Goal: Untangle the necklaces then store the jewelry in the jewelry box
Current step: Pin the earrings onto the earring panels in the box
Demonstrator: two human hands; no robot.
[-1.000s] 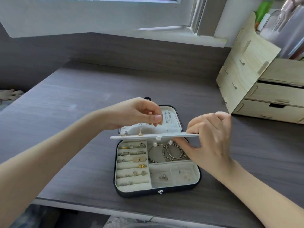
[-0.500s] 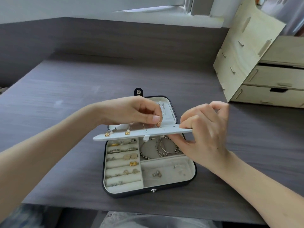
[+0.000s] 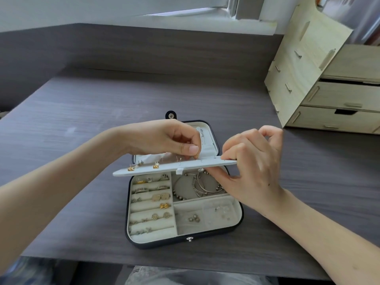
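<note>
On the grey wood-grain counter (image 3: 82, 112), the left hand (image 3: 164, 138) reaches in from the left. Its fingers (image 3: 185, 138) are curled, and thumb and forefinger pinch a small gold piece (image 3: 196, 154) at the upper face of a pale grey flat earring panel (image 3: 164, 170); the piece is too small to tell what it is. The panel is held nearly level, its left end a little lower, and gold stud earrings (image 3: 155, 166) sit near that end. Directly beneath it, a black rounded jewelry box (image 3: 185, 242) with cream lining rests open on the counter, near the front edge, with its lid opened away behind the panel. The box's left compartment holds padded rolls with rings and earrings (image 3: 153, 202). Its upper right compartment holds silver bangles (image 3: 198, 187), and its lower right one holds a few small studs. The right hand (image 3: 253, 167) grips the panel's right end, thumb underneath and curled fingers on top. At the far right, a pale wooden drawer organiser (image 3: 308, 68) stands on the counter, well apart from the box.
</note>
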